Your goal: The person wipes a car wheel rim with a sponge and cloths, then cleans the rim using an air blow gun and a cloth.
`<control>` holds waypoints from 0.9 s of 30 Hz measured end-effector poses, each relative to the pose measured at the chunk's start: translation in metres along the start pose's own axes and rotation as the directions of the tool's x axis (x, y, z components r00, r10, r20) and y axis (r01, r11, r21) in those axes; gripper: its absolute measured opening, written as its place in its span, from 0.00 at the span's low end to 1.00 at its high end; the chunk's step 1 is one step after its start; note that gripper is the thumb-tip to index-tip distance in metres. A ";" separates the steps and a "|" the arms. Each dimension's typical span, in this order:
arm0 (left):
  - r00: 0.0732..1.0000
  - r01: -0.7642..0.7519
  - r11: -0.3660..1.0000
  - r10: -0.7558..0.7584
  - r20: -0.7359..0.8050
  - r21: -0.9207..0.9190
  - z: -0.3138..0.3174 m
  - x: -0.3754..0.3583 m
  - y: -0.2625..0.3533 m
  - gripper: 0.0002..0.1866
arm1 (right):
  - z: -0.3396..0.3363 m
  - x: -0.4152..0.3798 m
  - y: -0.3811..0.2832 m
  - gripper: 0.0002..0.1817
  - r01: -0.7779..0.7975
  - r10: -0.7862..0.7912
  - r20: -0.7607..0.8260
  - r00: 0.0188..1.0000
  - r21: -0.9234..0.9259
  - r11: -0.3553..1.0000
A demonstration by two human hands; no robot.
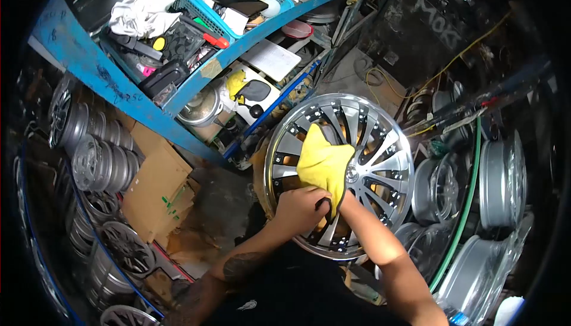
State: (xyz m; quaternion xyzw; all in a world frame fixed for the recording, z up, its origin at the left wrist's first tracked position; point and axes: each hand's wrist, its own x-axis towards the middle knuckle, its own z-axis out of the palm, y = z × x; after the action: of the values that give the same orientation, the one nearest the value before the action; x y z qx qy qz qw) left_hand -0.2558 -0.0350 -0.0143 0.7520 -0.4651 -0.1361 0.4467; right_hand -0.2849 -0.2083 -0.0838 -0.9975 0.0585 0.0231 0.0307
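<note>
My right hand is inside a yellow work glove [324,162] with a dark cuff and a grey edge. The glove hides its fingers, so how they are bent does not show. Closed at the cuff, my left hand [302,208] is bare and pinches the dark edge by the right wrist. Both hands are over a large silver and black multi-spoke wheel rim [380,189], which lies face up in front of me.
Another yellow and grey glove [247,88] lies on the lower shelf. A blue metal shelf [196,76] holds a teal basket [208,19] and a white cloth [144,11]. Wheel rims [98,162] stand stacked at left, with more rims [501,177] at right. Cardboard [151,186] leans nearby.
</note>
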 end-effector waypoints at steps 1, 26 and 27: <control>1.000 0.022 1.000 -0.022 -0.013 -0.016 0.001 0.000 -0.002 0.10 | -0.007 0.017 0.011 0.16 -0.002 0.002 0.044 0.999 0.016 1.000; 0.726 0.131 0.546 0.516 0.455 -0.828 0.010 0.016 0.065 0.14 | -0.077 -0.201 0.024 0.18 -0.446 0.488 -0.038 0.872 0.352 0.823; 0.756 0.081 0.580 0.494 0.429 -0.810 0.017 0.014 0.063 0.14 | -0.079 -0.198 0.026 0.18 -0.450 0.506 -0.073 0.860 0.360 0.817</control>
State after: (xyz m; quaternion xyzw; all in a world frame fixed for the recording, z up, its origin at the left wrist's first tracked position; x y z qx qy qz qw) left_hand -0.2951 -0.0665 0.0299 0.3224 -0.5644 -0.5070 0.5661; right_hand -0.4808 -0.2161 0.0035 -0.9292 0.3131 -0.0627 0.1859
